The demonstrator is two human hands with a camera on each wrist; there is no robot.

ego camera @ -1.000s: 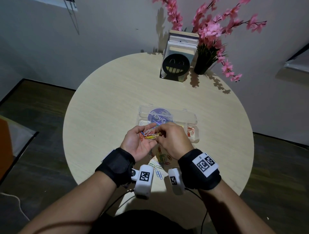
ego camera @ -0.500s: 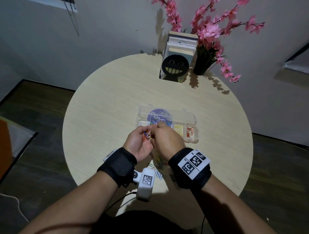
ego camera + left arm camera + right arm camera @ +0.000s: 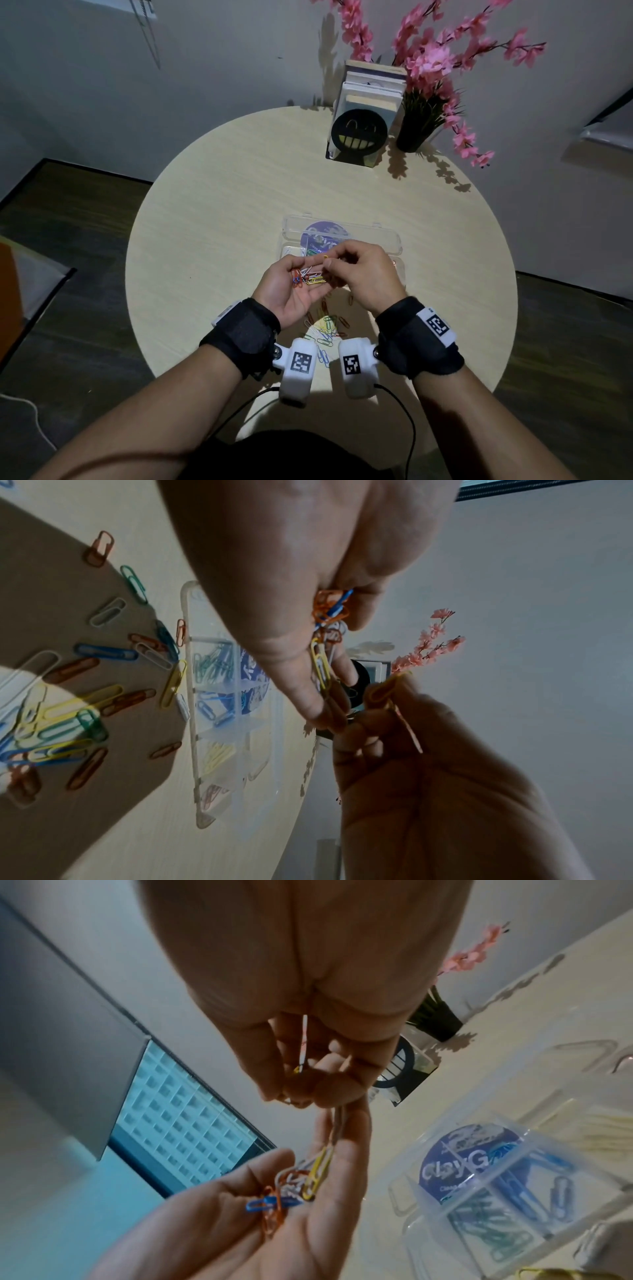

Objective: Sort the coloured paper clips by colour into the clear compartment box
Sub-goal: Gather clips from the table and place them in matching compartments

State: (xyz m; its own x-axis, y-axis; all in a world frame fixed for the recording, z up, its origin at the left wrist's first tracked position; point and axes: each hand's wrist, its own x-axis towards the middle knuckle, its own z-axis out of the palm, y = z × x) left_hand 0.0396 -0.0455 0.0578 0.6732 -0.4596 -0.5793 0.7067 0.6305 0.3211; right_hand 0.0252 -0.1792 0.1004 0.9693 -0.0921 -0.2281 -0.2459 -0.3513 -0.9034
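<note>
Head view: the left hand is lying palm up above the table, fingers curling round a bunch of mixed clips. The right hand is pinching a yellow clip just above the bunch. The box is sitting open just behind both hands; a loose pile is lying between the wrists.

Left wrist view: the pinched clip is pointing its long axis up and away from the fingers. Green, blue, yellow and red clips are lying in separate compartments of the box.

Right wrist view: the bunch is resting in the cupped palm, one yellow clip lying lengthwise along the fingers.
</note>
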